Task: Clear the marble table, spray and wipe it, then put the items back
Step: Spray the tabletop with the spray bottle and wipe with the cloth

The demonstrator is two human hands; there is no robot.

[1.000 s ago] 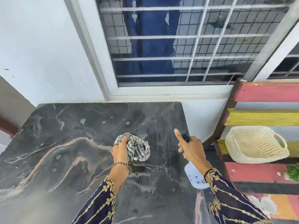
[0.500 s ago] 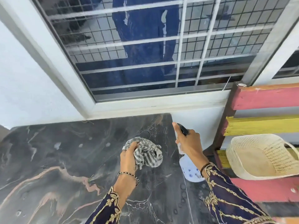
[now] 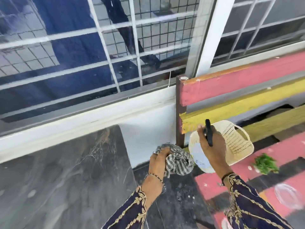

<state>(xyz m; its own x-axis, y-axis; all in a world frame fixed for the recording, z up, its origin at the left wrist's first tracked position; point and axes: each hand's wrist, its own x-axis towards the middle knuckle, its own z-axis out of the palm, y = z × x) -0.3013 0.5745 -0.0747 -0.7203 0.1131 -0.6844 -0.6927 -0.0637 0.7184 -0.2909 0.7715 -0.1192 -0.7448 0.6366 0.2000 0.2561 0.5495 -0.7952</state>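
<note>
Grips cloth [image 3: 179,161] in curled left hand [image 3: 158,162] just off right edge of marble table [image 3: 66,171]; clasps spray bottle [image 3: 202,160] in right hand [image 3: 212,149], farther right. Likely past wiping; calls for freeing hands, then returning basket [image 3: 236,142].

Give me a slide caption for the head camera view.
Left hand grips a striped cloth, right hand holds a spray bottle beside the marble table.

No legible text, labels or numbers anywhere.
</note>
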